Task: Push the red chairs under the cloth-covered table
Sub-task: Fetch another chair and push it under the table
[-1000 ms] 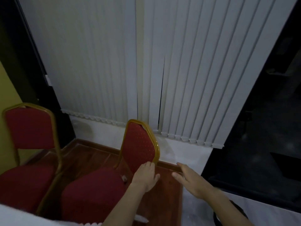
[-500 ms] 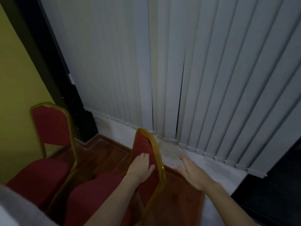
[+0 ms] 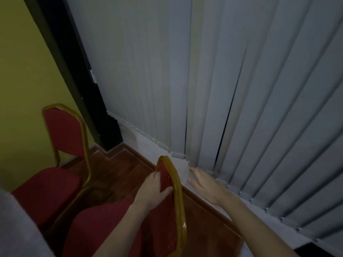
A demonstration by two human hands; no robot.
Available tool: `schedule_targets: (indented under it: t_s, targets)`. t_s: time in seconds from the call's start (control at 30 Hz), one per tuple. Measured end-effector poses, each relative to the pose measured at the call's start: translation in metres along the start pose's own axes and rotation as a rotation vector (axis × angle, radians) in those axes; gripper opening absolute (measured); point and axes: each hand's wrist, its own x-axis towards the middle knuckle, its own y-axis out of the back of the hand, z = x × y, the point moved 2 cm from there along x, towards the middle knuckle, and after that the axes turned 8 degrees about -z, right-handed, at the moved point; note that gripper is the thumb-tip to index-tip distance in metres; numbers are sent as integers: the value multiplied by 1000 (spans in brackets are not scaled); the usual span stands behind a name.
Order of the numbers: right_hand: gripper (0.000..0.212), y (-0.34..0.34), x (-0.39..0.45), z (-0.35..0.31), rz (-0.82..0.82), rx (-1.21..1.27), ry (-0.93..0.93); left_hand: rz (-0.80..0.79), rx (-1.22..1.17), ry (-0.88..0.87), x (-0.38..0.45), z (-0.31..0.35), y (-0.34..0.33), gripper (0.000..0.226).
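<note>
Head view: everything below is placed by the near chair (image 3: 167,204)
Left hand (image 3: 154,190): fingers wrapped onto the red backrest, thumb by the gold frame, grasping it
Right hand (image 3: 206,186): just right of the backrest, flat, fingers spread, holding nothing
Second chair (image 3: 61,141): left of it, untouched
Table cloth (image 3: 16,223): grey edge at far left, likely the table
Advice: add the right hand to the frame, push low and straight toward the cloth, avoid tipping

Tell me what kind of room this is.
Probably a function or meeting room: padded red banquet chairs with gold frames, long vertical blinds over a window, polished wood flooring.
</note>
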Motion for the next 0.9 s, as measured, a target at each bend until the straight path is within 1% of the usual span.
schedule_targets:
  t_s: [0.1, 0.2, 0.3, 0.37, 0.5, 0.57, 0.63, 0.7, 0.83, 0.87, 0.9]
  targets:
    - [49, 14, 43, 1, -76, -78, 77, 36, -82, 79, 13, -8, -7, 68]
    - [48, 19, 72, 2, -132, -115, 152, 26, -222, 177, 23, -10, -17, 72]
    - [45, 23, 95, 0, -212, -157, 242, 27, -369, 244, 28, -11, -28, 81]
    - [44, 23, 112, 1, -274, -232, 328, 32, -417, 264, 32, -9, -34, 90]
    - [57, 15, 147, 20, -409, -346, 491, 107, -499, 340, 37, -9, -41, 97]
    - [71, 11, 161, 23, -443, -375, 606, 176, -539, 393, 35, -9, -43, 98]
    - [82, 6, 170, 21, -498, -412, 735, 211, -579, 452, 32, -7, -48, 103]
    - [87, 2, 182, 20, -570, -414, 829, 218, -649, 505, 29, -2, -55, 104]
    - [101, 3, 205, 20, -716, -468, 963, 165, -837, 579, 27, 21, -68, 102]
    - [103, 5, 210, 22, -739, -495, 992, 169, -869, 597, 27, 28, -70, 99]
    - [103, 8, 216, 23, -747, -521, 1047, 209, -902, 627, 26, 35, -73, 97]
